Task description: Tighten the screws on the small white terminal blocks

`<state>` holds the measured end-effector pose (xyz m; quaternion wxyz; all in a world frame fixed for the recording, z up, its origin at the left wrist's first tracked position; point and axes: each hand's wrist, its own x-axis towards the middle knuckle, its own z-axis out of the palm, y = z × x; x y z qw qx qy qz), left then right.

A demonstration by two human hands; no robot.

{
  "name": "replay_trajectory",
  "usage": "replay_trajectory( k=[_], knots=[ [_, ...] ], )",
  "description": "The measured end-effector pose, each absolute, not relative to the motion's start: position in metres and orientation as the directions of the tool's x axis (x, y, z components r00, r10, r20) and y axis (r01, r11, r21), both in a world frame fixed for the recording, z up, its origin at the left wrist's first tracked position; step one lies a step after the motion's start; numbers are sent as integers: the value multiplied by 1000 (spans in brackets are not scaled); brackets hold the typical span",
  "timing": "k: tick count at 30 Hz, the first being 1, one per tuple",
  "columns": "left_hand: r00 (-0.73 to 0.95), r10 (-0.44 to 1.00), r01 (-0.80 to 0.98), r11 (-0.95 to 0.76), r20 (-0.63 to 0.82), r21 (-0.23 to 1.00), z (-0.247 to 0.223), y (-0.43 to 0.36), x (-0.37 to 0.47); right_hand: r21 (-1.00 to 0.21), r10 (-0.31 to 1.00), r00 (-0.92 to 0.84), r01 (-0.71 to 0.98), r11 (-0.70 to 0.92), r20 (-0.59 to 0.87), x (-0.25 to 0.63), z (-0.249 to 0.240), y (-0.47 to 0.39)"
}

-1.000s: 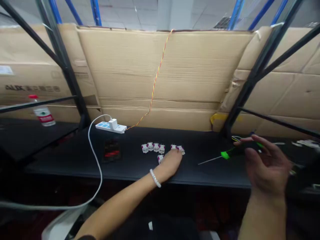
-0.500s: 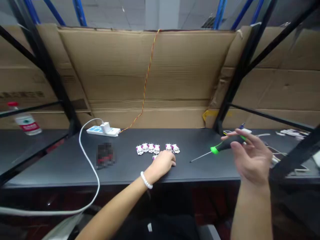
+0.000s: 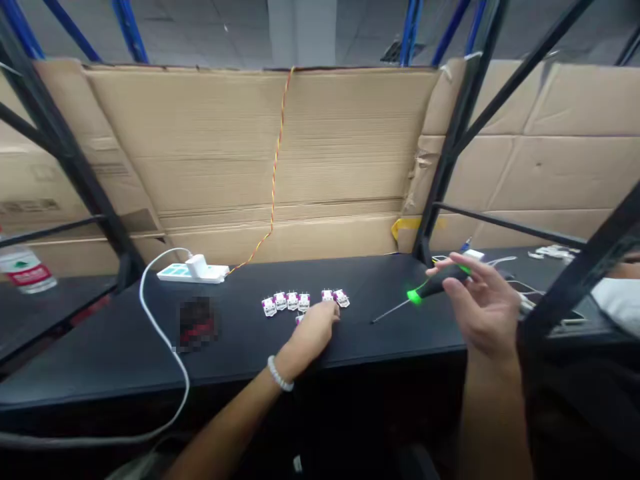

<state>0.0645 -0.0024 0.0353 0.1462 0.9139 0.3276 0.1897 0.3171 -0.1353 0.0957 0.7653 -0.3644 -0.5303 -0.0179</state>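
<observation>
Several small white-and-purple parts [image 3: 292, 301] lie in a loose row on the dark table [image 3: 240, 353]. My left hand [image 3: 314, 329], with a white beaded bracelet at the wrist, rests among them; its fingers are bent down at the near side of the row, and what is under the fingertips is hidden. Over the table's right part, my right hand [image 3: 483, 303] holds a screwdriver [image 3: 435, 285] with a black and green handle between thumb and fingers. The screwdriver's thin shaft slants down to the left, its tip near the table surface.
A white power strip [image 3: 215, 273] with a plugged-in adapter and white cable stands at the back left. Near it is a blurred dark-and-red object [image 3: 197, 327]. A bottle [image 3: 29, 270] is at far left. Black rack posts [image 3: 447, 160] rise on both sides; cables lie at right.
The whole view has shifted, so most things appear further left. My left hand stays at the parts, and my right hand still holds the screwdriver in much the same pose.
</observation>
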Motion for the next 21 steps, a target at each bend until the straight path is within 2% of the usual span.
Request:
replay_trajectory(
  k=[3, 6, 8, 13, 21],
  knots=[
    [662, 674, 538, -731, 327, 419, 41, 5, 42, -543, 366, 436, 409, 734, 822, 317, 96, -136],
    [580, 681, 451, -726, 447, 520, 41, 10, 17, -537, 363, 429, 410, 737, 827, 315, 97, -135],
    [561, 674, 422, -733, 481, 534, 38, 11, 3, -527, 357, 421, 417, 741, 834, 313, 98, -134],
    [567, 654, 359, -743, 500, 564, 26, 5, -15, -530, 362, 417, 420, 737, 834, 308, 97, -132],
    [620, 597, 311, -782, 508, 540, 15, 6, -13, -548, 406, 381, 431, 717, 831, 300, 97, -128]
  ],
)
